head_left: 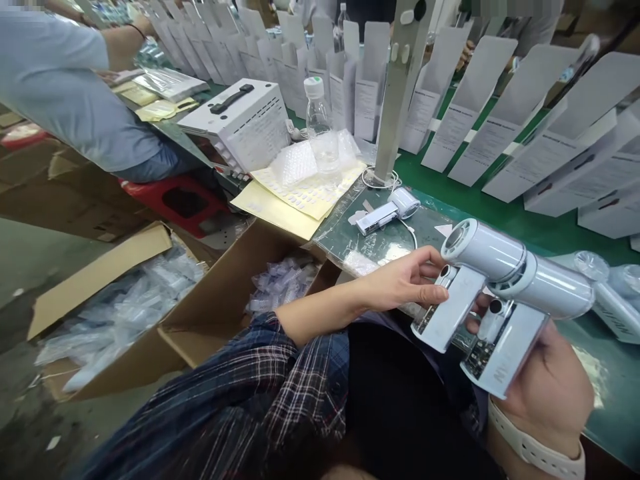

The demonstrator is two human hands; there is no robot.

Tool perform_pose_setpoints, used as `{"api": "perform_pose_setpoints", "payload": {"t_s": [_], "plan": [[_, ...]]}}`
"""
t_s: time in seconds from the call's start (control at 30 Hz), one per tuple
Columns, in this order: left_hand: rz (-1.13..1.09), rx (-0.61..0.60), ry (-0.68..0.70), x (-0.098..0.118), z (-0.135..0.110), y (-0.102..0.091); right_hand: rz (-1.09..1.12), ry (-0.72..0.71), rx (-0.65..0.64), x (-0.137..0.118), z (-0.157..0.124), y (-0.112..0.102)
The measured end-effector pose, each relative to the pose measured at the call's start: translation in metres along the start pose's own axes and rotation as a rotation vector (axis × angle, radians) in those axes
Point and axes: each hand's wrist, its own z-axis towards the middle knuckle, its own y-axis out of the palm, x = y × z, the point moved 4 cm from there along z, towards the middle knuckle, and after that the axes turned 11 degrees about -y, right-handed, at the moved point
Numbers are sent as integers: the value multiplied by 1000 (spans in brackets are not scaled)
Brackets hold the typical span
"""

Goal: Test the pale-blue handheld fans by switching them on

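My right hand (547, 373), with a white wristband, grips two white handheld fans side by side: the nearer fan (520, 320) and the farther fan (470, 280). My left hand (405, 280) reaches across from a plaid sleeve and its fingertips pinch the farther fan's handle near its dark button. Both fans hang above the front edge of the green work table (525, 227). A third white fan (387, 212) lies flat on the table with a white cable beside it.
Open cardboard boxes (200, 300) of plastic-bagged parts stand at the left on the floor. Yellow label sheets (300, 193), bubble wrap and a clear bottle (317, 110) sit behind. Rows of upright white cartons (475, 107) line the table. A person in light blue (55, 80) sits on a red stool.
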Motion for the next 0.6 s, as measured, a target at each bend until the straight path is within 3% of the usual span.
{"api": "perform_pose_setpoints", "payload": {"t_s": [0.13,0.23,0.33,0.43,0.6], "plan": [[99,52,16,5,-4,0,22,-112,-67,-3,-5,-2],[368,121,151,13,-6,-1,-183,-338,-149,-14,-13,-6],[613,61,305,20,-6,2,-372,-544,-345,-25,-17,-1],[788,29,460,25,-6,0,-364,-674,-567,-31,-15,7],[1079,13,636,26,-7,-3,-375,-802,-567,-28,-9,6]]}}
